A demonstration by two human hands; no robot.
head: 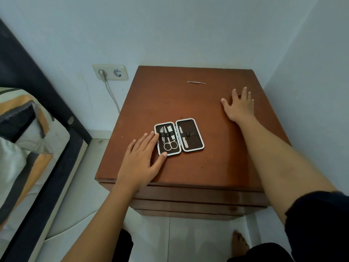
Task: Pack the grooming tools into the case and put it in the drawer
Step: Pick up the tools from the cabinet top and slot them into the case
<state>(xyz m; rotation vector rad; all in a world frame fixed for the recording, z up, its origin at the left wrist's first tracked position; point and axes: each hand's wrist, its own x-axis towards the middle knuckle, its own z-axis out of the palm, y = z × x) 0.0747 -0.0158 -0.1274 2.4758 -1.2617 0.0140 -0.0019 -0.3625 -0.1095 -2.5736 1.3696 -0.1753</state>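
Note:
A small grooming case [196,146] lies open flat on the brown wooden nightstand [188,103]. Its left half holds scissors [171,143], clippers and another tool under elastic bands; its right half holds a nail file [183,138]. A thin silver tool [196,82] lies loose near the back of the top. My left hand [140,159] rests flat against the case's left edge, fingertips touching its rim. My right hand [239,106] is spread flat on the wood to the right of the case, holding nothing.
The nightstand's drawer fronts [198,203] are closed below the top's front edge. A bed with a striped pillow [28,125] stands at left. A wall socket [110,72] with a plugged cable is behind. My bare foot [239,244] is on the tiled floor.

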